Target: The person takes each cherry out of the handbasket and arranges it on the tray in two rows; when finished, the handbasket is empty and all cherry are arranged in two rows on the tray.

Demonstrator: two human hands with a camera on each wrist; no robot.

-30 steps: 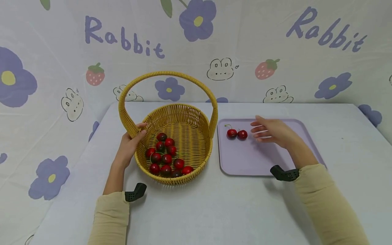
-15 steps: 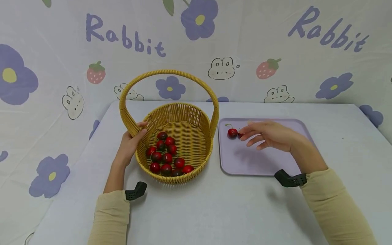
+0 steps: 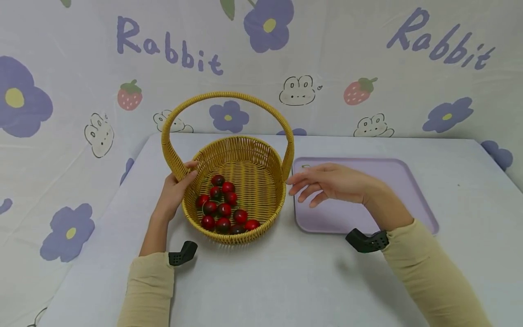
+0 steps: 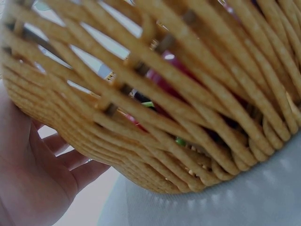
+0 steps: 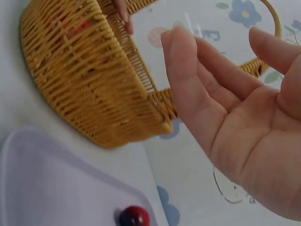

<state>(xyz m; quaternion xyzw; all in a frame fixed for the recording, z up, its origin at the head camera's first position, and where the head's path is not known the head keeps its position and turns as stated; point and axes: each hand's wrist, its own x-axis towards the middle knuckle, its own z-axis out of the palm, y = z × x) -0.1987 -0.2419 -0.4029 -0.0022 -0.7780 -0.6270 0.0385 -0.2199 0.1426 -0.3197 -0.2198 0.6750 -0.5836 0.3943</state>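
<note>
A yellow woven basket [image 3: 261,181] with a tall arched handle stands on the left half of the table. Several dark red cherries [image 3: 224,209] lie on its bottom, gathered at the near left. My left hand [image 3: 173,195] grips the basket's left rim at the foot of the handle, thumb inside; in the left wrist view its fingers reach under the woven side. Over the lilac tray's left edge hovers my right hand [image 3: 333,184], fingers loosely bent and holding nothing, fingertips beside the basket's right rim. Beneath it a cherry [image 5: 135,216] sits on the tray, mostly hidden from the head view.
The lilac tray [image 3: 392,200] lies flat to the right of the basket. Behind the white-covered table [image 3: 261,281] hangs a cloth [image 3: 327,54] printed with flowers, rabbits and strawberries. A black wrist mount sits at each cuff.
My right hand has moved left across the tray toward the basket, passing over the two cherries there and now covering them. The left hand keeps its grip on the basket.
</note>
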